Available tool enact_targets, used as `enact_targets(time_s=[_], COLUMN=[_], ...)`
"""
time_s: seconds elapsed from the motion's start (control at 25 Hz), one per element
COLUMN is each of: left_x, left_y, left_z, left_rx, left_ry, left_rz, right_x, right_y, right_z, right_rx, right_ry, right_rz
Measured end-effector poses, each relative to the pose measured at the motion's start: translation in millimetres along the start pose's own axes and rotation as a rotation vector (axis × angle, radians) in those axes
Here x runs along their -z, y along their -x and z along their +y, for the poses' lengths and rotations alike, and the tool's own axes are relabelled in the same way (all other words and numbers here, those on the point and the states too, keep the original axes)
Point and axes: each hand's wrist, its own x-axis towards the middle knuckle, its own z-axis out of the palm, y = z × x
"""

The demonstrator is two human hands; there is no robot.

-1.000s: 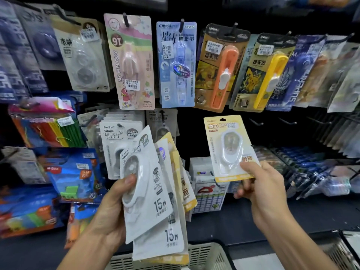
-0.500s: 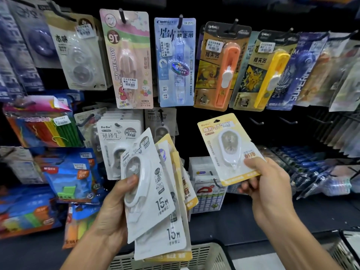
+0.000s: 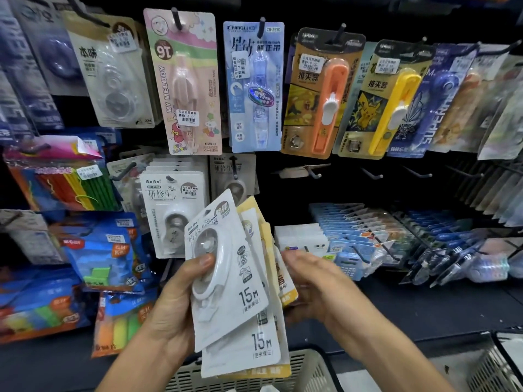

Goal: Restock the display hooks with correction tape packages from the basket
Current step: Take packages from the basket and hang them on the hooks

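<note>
Fanning the packages (image 3: 226, 278) so we can pick one | left grip (image 3: 181, 301) clenches the stack | right grip (image 3: 311, 281) blurred, cannot tell | basket (image 3: 308, 372) below

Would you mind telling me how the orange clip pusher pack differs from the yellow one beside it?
The orange pack holds an orange tool; the yellow pack holds a yellow one. The yellow pack's card shows a yellow cartoon figure; the orange pack's card art is darker. Both hang tilted on hooks with white price stickers.
</note>
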Motion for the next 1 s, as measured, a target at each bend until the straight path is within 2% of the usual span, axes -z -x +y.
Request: enact_targets(time_s=[0.04, 0.16, 0.36, 0.52, 0.6, 0.76, 0.88, 1.0], left_x=[-1, 0, -3, -15, -15, -12, -3, 2], left_y=[0, 1, 0, -4, -12, -8, 2, 3], left_z=[-1, -3, -3, -9, -10, 2, 12, 19], left_rx=[0.033, 0.117, 0.084, 0.099, -0.009, -0.062, -0.084, -0.136], left_ry=[0.003, 0.000, 0.021, -0.087, -0.178, -0.221, -0.191, -0.156], left_rz=[0.009, 0.056, 0.102, 0.126, 0.186, 0.210, 0.224, 0.215], right_x=[-6, -11, -20, -35, -35, -17, 6, 24], right_y=[0, 0, 4, 4, 3, -1, -3, -2], right_z=[2, 6, 8, 20, 22, 8, -3, -7], right_rx=[0.035, 0.118, 0.033, 0.122, 0.234, 0.390, 0.399, 0.420], right_ry=[0.090, 0.236, -0.112, -0.133, -0.016, 0.030, -0.018, 0.062], right_rz=[-0.056, 0.022, 0.017, 0.243, 0.355, 0.465, 0.544, 0.599])
